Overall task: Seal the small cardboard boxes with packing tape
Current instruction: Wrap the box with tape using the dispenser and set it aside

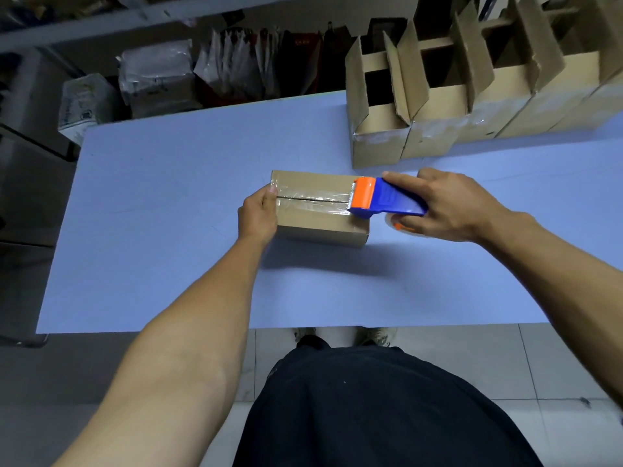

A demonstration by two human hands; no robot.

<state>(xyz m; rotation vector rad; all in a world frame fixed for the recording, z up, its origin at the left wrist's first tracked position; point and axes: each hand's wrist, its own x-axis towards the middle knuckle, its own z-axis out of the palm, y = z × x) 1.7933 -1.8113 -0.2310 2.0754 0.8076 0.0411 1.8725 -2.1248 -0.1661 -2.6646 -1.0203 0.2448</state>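
Taping the top seam of 1 box near the middle of the worktop.

The left hand [258,214] grips the box [318,210] at its left end, thumb on the tape [312,203]; the right hand [448,205] is wrapped round the tape dispenser [384,198] at the right end. A slanted cut could tear or lift the tape. Open boxes [472,102] crowd the far right corner, close behind the dispenser.

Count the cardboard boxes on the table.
5 at least: one closed box mid-table under the tape dispenser, and four open boxes in a row at the far right; more may continue off-frame.
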